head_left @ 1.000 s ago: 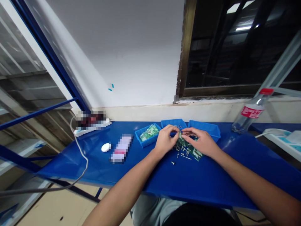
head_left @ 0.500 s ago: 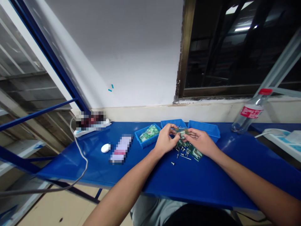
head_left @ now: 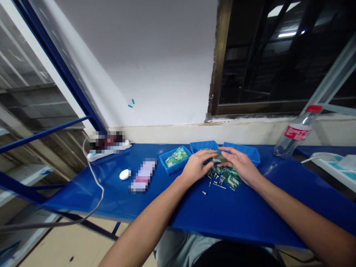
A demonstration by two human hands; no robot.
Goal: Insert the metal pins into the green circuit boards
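Note:
My left hand (head_left: 197, 164) and my right hand (head_left: 239, 163) face each other over the blue table. Between their fingertips is a small green circuit board (head_left: 218, 157), gripped from both sides and partly covered by the fingers. Right below lies a heap of green circuit boards (head_left: 232, 181), mixed with loose metal parts (head_left: 216, 181) that look like screws and pins. A single small metal piece (head_left: 204, 193) lies nearer the front edge. To the left of my left hand, a blue tray (head_left: 169, 170) holds several green boards (head_left: 177, 157).
Two more blue trays, a middle one (head_left: 204, 145) and a right one (head_left: 251, 154), stand behind my hands. A plastic bottle (head_left: 296, 132) with a red cap is at the back right. Left are a blurred-out pale item (head_left: 144, 176), a white oval object (head_left: 125, 174) and a power strip (head_left: 111, 151).
The board between my hands has turned or tilted slightly. My left fingers have stretched out more along its far side, and my right fingers have lifted and spread a little.

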